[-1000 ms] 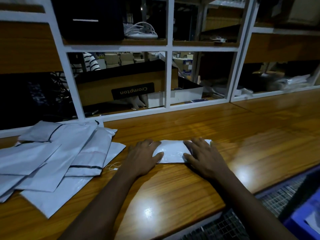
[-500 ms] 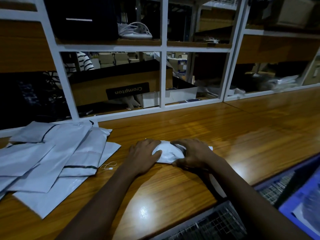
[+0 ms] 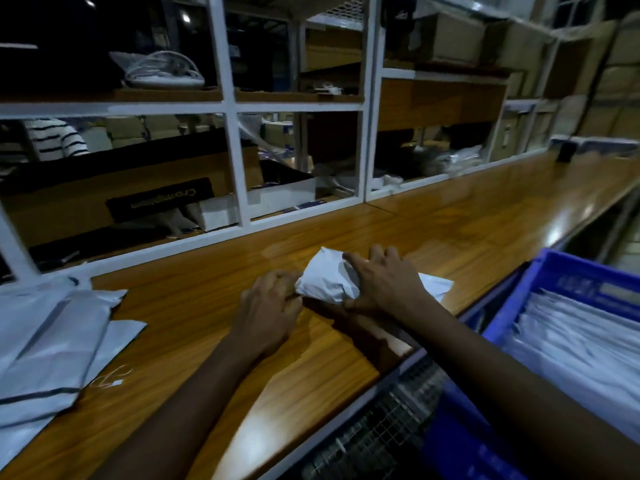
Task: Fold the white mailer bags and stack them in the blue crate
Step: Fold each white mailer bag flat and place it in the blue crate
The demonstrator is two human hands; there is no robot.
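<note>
A folded white mailer bag point(image 3: 327, 278) is lifted off the wooden counter point(image 3: 450, 230) at its middle. My right hand point(image 3: 384, 282) grips its right part, thumb below and fingers over the top. My left hand point(image 3: 270, 303) holds the bag's left end with curled fingers. A loose pile of unfolded white mailer bags point(image 3: 52, 341) lies at the counter's left. The blue crate point(image 3: 568, 289) stands below the counter's edge at the right, with several folded white bags point(image 3: 581, 344) stacked inside.
A white-framed shelf unit point(image 3: 232, 161) rises behind the counter, holding a brown cardboard box point(image 3: 121, 188) and small cartons. A wire mesh surface point(image 3: 381, 434) lies under the counter's front edge. A small white tag with string point(image 3: 110, 379) lies near the pile.
The bag has gone from lying flat under both palms to being gathered up and lifted by both hands. The view has swung right, bringing the blue crate into sight.
</note>
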